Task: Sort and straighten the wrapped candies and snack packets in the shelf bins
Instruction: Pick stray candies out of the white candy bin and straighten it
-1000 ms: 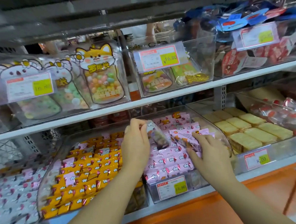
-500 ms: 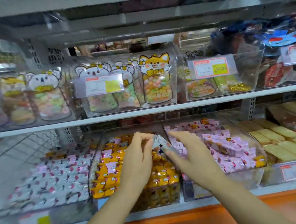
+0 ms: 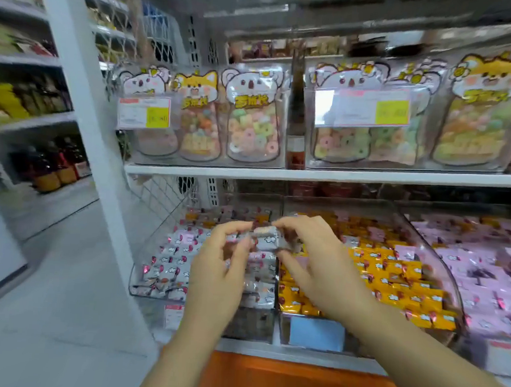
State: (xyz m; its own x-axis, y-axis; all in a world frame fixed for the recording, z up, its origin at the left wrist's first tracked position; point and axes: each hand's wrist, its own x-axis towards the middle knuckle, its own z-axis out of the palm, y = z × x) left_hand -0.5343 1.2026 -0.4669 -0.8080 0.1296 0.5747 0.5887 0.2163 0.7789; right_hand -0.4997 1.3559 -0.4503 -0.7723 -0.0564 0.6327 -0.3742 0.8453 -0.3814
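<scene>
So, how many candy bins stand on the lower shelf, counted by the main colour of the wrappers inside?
silver-white bin: 1
yellow bin: 1
pink bin: 1
Total: 3

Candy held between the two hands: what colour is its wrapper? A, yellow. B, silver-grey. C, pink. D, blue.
B: the candy pinched between the left hand and the right hand has a silver-grey wrapper, like the ones in the left bin.
</scene>
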